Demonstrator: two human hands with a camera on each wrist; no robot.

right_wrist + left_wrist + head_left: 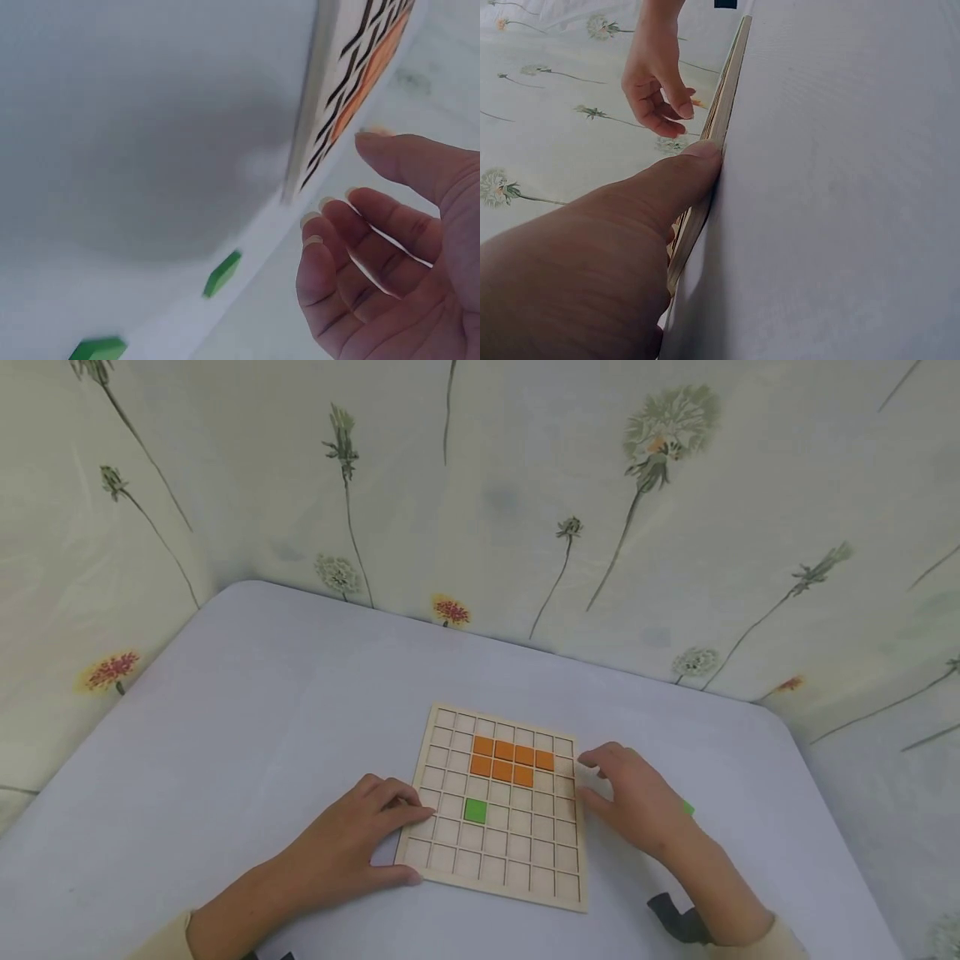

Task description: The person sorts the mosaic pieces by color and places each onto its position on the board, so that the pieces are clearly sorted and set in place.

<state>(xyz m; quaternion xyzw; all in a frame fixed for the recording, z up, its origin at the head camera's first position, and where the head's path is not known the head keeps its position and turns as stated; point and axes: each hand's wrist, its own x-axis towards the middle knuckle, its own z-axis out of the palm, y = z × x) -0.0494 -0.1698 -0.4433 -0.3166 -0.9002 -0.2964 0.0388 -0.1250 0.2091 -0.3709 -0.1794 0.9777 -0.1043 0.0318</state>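
A square wooden grid board (pixel 491 892) lies on the white table. Several orange tiles (pixel 502 750) fill cells in two neighbouring rows of it, and a single green tile (pixel 476 811) sits in a cell nearer the front. My left hand (pixel 360 831) rests at the board's front left corner, fingertips on the left rim and thumb (pixel 703 150) against the edge. Beside the right rim, my right hand (pixel 633 797) hovers with loosely bent fingers. Its thumb (pixel 409 161) stands apart from the fingers, and nothing shows between them.
Loose green tiles (pixel 223 274) lie on the table to the right of the board; in the head view one green tile (pixel 687 808) peeks out behind my right wrist. A black strap-like piece (pixel 675 918) is by the right forearm. Flower-patterned cloth (pixel 495 527) hangs behind the table.
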